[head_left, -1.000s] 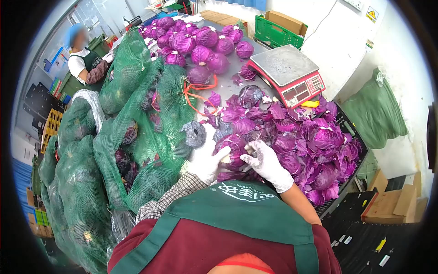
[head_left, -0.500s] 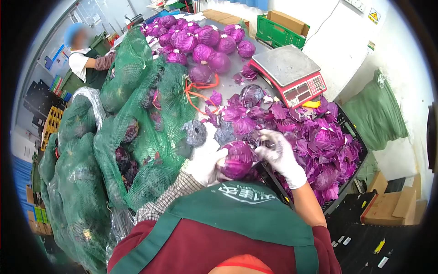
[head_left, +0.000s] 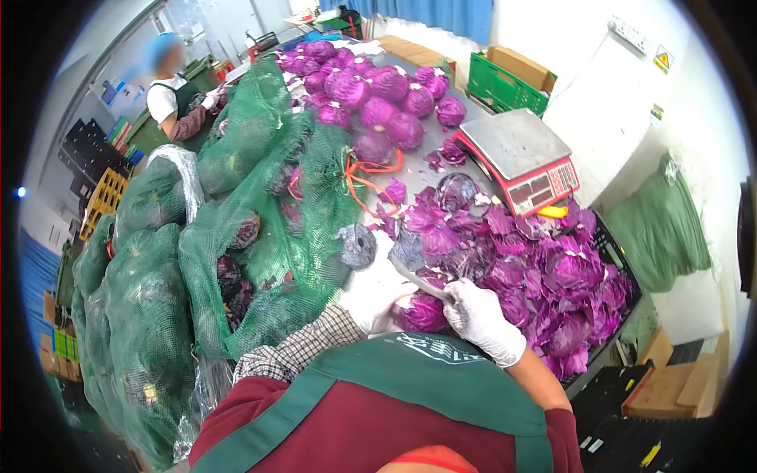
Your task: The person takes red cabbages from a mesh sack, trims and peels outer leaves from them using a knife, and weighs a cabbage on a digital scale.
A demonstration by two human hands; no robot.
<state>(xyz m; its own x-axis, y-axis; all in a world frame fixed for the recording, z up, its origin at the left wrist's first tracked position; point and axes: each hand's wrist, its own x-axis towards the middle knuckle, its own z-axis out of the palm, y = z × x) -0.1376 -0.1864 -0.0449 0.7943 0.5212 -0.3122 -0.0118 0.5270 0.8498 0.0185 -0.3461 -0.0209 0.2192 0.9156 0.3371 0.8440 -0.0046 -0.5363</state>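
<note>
My left hand point(head_left: 377, 293), in a white glove, grips a purple cabbage point(head_left: 419, 310) from its left side, low in front of my apron. My right hand point(head_left: 482, 317), also gloved, is closed at the cabbage's upper right. From its fingers a thin grey strip point(head_left: 423, 285) reaches left over the cabbage; whether it is a blade or a leaf edge I cannot tell. Dull bluish outer leaves point(head_left: 356, 246) lie just beyond my left hand. Loose purple leaves point(head_left: 564, 276) are heaped in a black crate point(head_left: 613, 240) to the right.
Green mesh sacks point(head_left: 150, 315) of cabbages crowd the left side. Several peeled cabbages point(head_left: 378, 114) are piled at the table's far end. A red scale point(head_left: 516, 150) stands right of them, near a green crate point(head_left: 505, 93). One co-worker point(head_left: 175, 94) stands far left.
My right hand has moved down onto the cabbage, and the dark leaf seen by its fingers is no longer there. A grey strip now shows. The whole view has shifted slightly.
</note>
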